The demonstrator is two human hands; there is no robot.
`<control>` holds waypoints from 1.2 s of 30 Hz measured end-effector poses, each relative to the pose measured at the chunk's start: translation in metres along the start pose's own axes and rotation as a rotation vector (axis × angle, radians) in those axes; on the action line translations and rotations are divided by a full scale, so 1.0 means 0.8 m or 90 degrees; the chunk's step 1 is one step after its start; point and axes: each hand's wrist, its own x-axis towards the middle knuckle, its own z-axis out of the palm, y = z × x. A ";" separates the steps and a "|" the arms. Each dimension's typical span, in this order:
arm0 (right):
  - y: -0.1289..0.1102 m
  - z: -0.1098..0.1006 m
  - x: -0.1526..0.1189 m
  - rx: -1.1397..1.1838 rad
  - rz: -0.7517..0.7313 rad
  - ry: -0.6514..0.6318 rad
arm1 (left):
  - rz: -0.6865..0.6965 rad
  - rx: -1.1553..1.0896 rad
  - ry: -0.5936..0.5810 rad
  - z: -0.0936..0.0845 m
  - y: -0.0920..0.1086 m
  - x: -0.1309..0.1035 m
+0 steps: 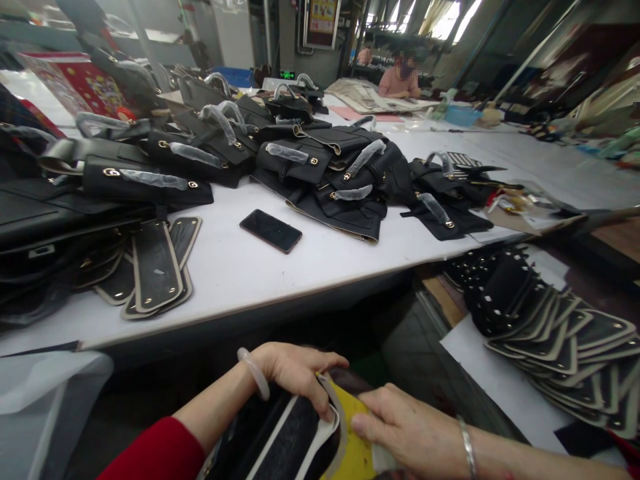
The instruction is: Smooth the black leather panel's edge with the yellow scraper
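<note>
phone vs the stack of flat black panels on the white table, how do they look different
The phone is a single plain dark slab; the flat black panels are several, overlapped in a loose stack. The phone is rectangular with a glossy face; the panels are longer, with rounded ends, pale edging and small metal studs. The phone lies alone mid-table; the panels lie beside the black bags. Both lie flat on the white table, untouched by the hands.

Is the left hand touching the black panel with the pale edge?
Touching. The head view shows the left hand curled over the top edge of the black panel, fingers pressed on its pale rim.
</note>
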 end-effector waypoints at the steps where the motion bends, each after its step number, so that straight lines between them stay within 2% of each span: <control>1: 0.000 0.001 0.000 0.000 0.005 -0.001 | 0.008 -0.003 0.000 0.000 -0.001 0.000; 12: -0.004 0.011 -0.002 0.059 -0.014 -0.031 | -0.021 -0.048 0.042 0.006 -0.010 0.001; 19: -0.007 0.023 0.005 0.019 -0.063 0.034 | -0.005 -0.063 0.070 0.006 -0.011 -0.004; 23: -0.003 0.025 0.009 0.030 -0.086 0.023 | -0.010 -0.101 0.068 0.009 -0.016 -0.003; 29: 0.001 0.034 0.013 0.018 -0.049 0.038 | 0.010 -0.160 0.106 0.014 -0.022 -0.003; 36: 0.007 0.051 0.019 0.092 -0.101 0.041 | 0.021 -0.206 0.132 0.017 -0.023 -0.003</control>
